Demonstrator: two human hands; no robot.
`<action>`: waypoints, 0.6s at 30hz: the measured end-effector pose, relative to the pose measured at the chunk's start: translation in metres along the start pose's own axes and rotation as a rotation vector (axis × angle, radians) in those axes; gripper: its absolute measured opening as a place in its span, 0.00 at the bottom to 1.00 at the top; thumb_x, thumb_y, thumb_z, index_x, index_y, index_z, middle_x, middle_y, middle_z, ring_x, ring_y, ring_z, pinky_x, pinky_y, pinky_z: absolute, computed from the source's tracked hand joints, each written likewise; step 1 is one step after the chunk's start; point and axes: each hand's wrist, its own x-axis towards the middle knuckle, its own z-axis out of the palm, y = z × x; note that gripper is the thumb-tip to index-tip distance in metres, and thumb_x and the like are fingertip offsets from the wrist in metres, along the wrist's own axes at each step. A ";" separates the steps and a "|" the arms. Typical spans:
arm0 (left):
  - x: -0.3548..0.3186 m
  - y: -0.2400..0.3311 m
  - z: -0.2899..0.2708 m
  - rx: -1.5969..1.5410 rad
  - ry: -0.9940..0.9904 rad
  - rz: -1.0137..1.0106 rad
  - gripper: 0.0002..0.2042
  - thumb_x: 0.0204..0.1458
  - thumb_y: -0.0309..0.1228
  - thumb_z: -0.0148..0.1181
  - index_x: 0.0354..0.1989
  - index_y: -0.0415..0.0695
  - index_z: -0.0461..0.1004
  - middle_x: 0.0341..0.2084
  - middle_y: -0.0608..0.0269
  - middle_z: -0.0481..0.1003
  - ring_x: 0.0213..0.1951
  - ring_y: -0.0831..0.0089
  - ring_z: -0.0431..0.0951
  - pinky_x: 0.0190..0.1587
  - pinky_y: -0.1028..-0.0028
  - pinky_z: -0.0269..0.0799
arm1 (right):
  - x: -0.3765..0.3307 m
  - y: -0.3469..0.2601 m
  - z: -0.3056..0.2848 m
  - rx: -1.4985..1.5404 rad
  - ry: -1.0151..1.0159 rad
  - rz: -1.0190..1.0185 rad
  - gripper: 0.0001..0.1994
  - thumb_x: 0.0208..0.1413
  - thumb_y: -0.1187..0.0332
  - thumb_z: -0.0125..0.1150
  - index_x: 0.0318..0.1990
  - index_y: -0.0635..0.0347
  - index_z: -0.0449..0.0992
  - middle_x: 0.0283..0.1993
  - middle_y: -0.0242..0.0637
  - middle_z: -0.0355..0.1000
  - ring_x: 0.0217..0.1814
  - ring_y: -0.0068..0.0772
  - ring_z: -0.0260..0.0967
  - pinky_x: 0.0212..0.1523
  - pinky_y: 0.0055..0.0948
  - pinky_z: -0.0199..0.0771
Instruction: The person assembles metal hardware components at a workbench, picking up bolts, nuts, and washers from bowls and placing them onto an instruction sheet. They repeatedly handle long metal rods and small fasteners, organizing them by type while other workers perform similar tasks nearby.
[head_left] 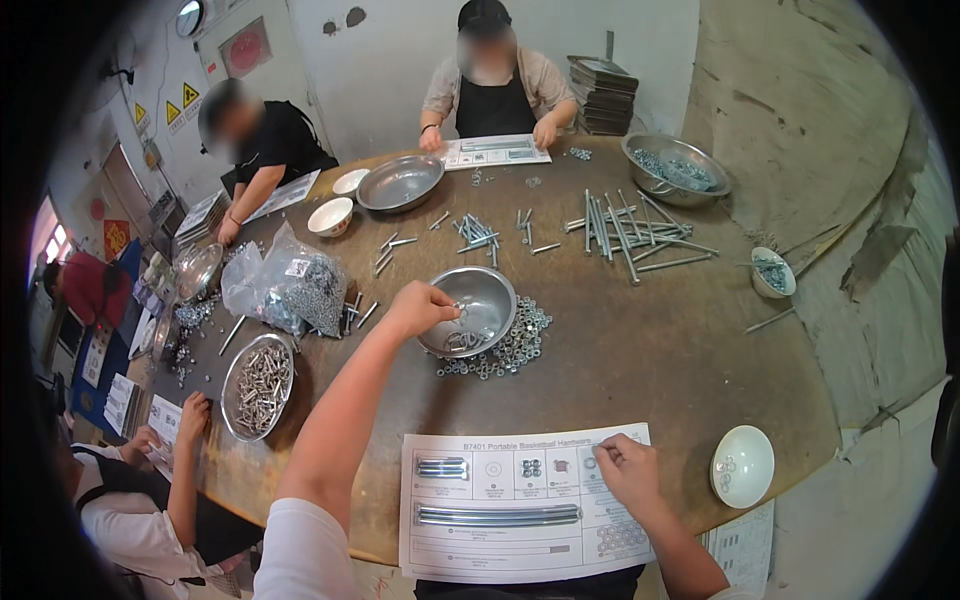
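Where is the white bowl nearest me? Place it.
The white bowl sits at the table's near right edge, right of the parts sheet and right hand.

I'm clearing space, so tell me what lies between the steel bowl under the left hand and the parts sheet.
In the head view, between the steel bowl and the parts sheet: a heap of nuts against the bowl, then bare tabletop.

The person's left arm stretched forward and up from the lower edge, forearm bare below a white sleeve, its left hand (420, 306) bent down at the wrist with fingers curled together, pinching downward. The right hand (628, 468) lay low and near the body, palm down, fingers loosely bent and pressed flat.
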 end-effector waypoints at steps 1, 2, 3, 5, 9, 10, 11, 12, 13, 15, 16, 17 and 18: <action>-0.002 0.001 -0.003 -0.014 0.013 -0.002 0.12 0.44 0.36 0.72 0.32 0.39 0.83 0.27 0.58 0.82 0.33 0.70 0.81 0.38 0.72 0.74 | 0.000 0.001 0.001 0.000 -0.004 -0.003 0.04 0.50 0.73 0.67 0.28 0.63 0.78 0.22 0.41 0.76 0.21 0.31 0.76 0.24 0.26 0.73; -0.005 0.003 -0.007 -0.089 -0.019 -0.029 0.12 0.46 0.36 0.71 0.32 0.40 0.82 0.28 0.60 0.82 0.34 0.71 0.82 0.38 0.73 0.74 | 0.000 0.001 0.002 0.001 -0.009 -0.006 0.04 0.50 0.73 0.66 0.29 0.63 0.78 0.22 0.42 0.76 0.21 0.30 0.76 0.24 0.25 0.73; -0.009 0.009 -0.008 -0.164 -0.058 -0.052 0.12 0.48 0.36 0.70 0.33 0.40 0.81 0.29 0.61 0.81 0.36 0.71 0.82 0.38 0.75 0.74 | -0.001 0.001 0.000 -0.004 -0.023 0.000 0.04 0.51 0.72 0.66 0.29 0.63 0.78 0.22 0.40 0.76 0.22 0.29 0.76 0.24 0.25 0.73; -0.019 0.025 -0.012 -0.429 -0.175 -0.102 0.11 0.51 0.36 0.67 0.36 0.42 0.79 0.32 0.63 0.81 0.39 0.72 0.82 0.39 0.77 0.75 | 0.003 -0.001 -0.004 -0.009 -0.053 0.011 0.05 0.53 0.71 0.64 0.30 0.64 0.78 0.22 0.38 0.76 0.22 0.26 0.75 0.23 0.25 0.72; -0.055 0.086 -0.003 -0.946 -0.534 -0.117 0.08 0.58 0.34 0.61 0.41 0.44 0.75 0.39 0.64 0.79 0.45 0.70 0.81 0.42 0.77 0.78 | 0.025 0.008 -0.025 0.469 -0.260 0.298 0.07 0.56 0.69 0.62 0.33 0.64 0.78 0.26 0.32 0.75 0.26 0.20 0.73 0.24 0.23 0.71; -0.065 0.098 0.001 -1.001 -0.587 -0.113 0.08 0.59 0.34 0.60 0.41 0.44 0.75 0.39 0.64 0.79 0.45 0.69 0.81 0.41 0.77 0.78 | 0.032 -0.003 -0.029 0.561 -0.261 0.321 0.07 0.57 0.68 0.62 0.34 0.64 0.77 0.27 0.31 0.75 0.27 0.20 0.73 0.25 0.22 0.71; -0.072 0.110 0.009 -1.061 -0.651 -0.104 0.07 0.60 0.33 0.59 0.40 0.43 0.75 0.39 0.64 0.79 0.46 0.68 0.81 0.39 0.77 0.79 | 0.038 -0.014 -0.036 0.645 -0.251 0.347 0.08 0.58 0.68 0.61 0.35 0.64 0.77 0.28 0.31 0.74 0.28 0.19 0.73 0.25 0.21 0.71; -0.080 0.119 0.017 -1.084 -0.676 -0.101 0.07 0.60 0.33 0.58 0.40 0.43 0.75 0.39 0.63 0.80 0.45 0.67 0.82 0.39 0.76 0.80 | 0.041 -0.027 -0.042 0.677 -0.246 0.319 0.07 0.59 0.68 0.60 0.38 0.63 0.76 0.30 0.32 0.75 0.29 0.19 0.73 0.26 0.21 0.72; -0.087 0.127 0.024 -1.082 -0.678 -0.102 0.07 0.60 0.32 0.58 0.40 0.43 0.75 0.40 0.63 0.80 0.45 0.67 0.82 0.39 0.77 0.80 | 0.043 -0.042 -0.046 0.714 -0.242 0.292 0.07 0.59 0.68 0.60 0.40 0.63 0.76 0.32 0.33 0.75 0.30 0.20 0.73 0.27 0.20 0.72; -0.100 0.138 0.041 -1.083 -0.684 -0.101 0.07 0.60 0.32 0.58 0.41 0.43 0.75 0.40 0.62 0.80 0.45 0.67 0.82 0.38 0.77 0.80 | 0.041 -0.068 -0.052 0.768 -0.244 0.276 0.08 0.59 0.68 0.60 0.43 0.63 0.75 0.33 0.34 0.76 0.32 0.20 0.74 0.29 0.19 0.73; -0.107 0.146 0.047 -1.071 -0.688 -0.110 0.07 0.59 0.32 0.60 0.40 0.43 0.76 0.40 0.62 0.80 0.45 0.69 0.82 0.40 0.77 0.79 | 0.040 -0.080 -0.054 0.793 -0.251 0.282 0.09 0.59 0.68 0.61 0.43 0.63 0.74 0.33 0.33 0.76 0.33 0.20 0.74 0.30 0.19 0.73; -0.113 0.152 0.054 -1.058 -0.667 -0.110 0.07 0.59 0.33 0.60 0.39 0.43 0.76 0.39 0.62 0.80 0.44 0.70 0.81 0.40 0.78 0.78 | 0.039 -0.086 -0.054 0.817 -0.257 0.287 0.10 0.58 0.68 0.61 0.43 0.63 0.74 0.33 0.32 0.76 0.34 0.20 0.75 0.30 0.20 0.73; -0.118 0.157 0.063 -1.045 -0.647 -0.110 0.07 0.58 0.33 0.61 0.39 0.44 0.76 0.39 0.63 0.80 0.43 0.71 0.81 0.40 0.78 0.78 | 0.038 -0.086 -0.054 0.854 -0.259 0.305 0.10 0.58 0.68 0.62 0.43 0.63 0.73 0.33 0.32 0.76 0.35 0.20 0.75 0.31 0.20 0.73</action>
